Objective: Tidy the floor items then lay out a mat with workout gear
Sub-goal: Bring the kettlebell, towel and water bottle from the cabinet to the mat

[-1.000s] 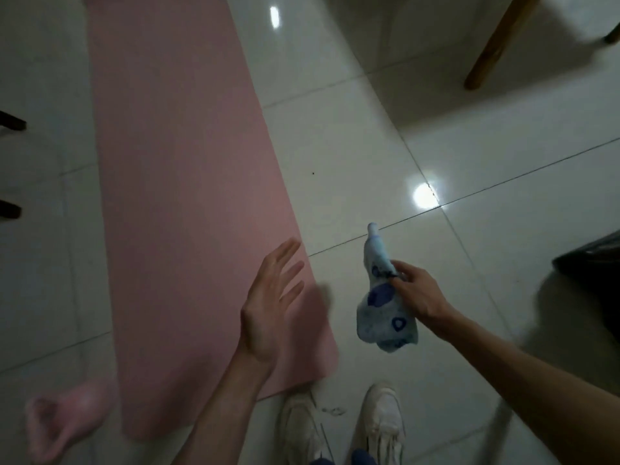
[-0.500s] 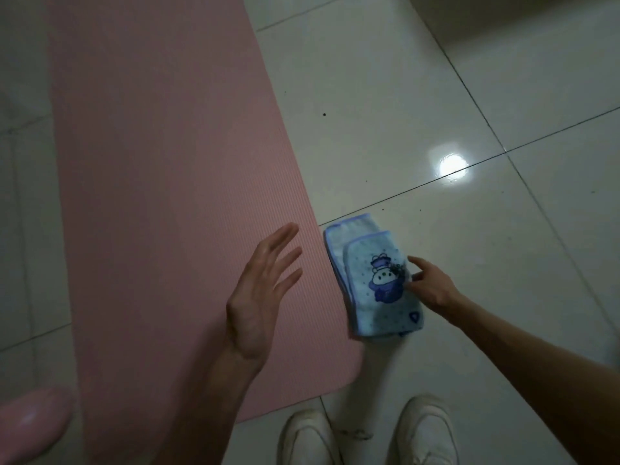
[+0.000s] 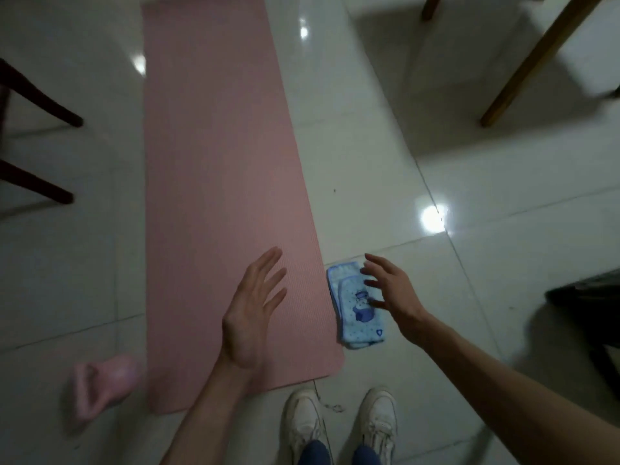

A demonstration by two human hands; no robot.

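A pink mat (image 3: 218,182) lies unrolled on the white tiled floor, running away from me. A folded light blue towel (image 3: 355,307) with a cartoon print rests on the tiles against the mat's right edge near its close end. My right hand (image 3: 391,290) hovers over the towel with fingers spread, holding nothing. My left hand (image 3: 253,310) is open above the mat's near right part, palm turned inward. A pink dumbbell (image 3: 102,385) lies on the floor just left of the mat's near corner.
My two white shoes (image 3: 342,424) stand just behind the mat's near end. Dark chair legs (image 3: 40,105) are at the left, wooden furniture legs (image 3: 536,58) at the upper right, and a dark object (image 3: 590,297) sits at the right edge.
My right hand carried the towel down, laid it flat beside the mat and let go; it now hovers above it with fingers apart. The left hand stayed open over the mat.
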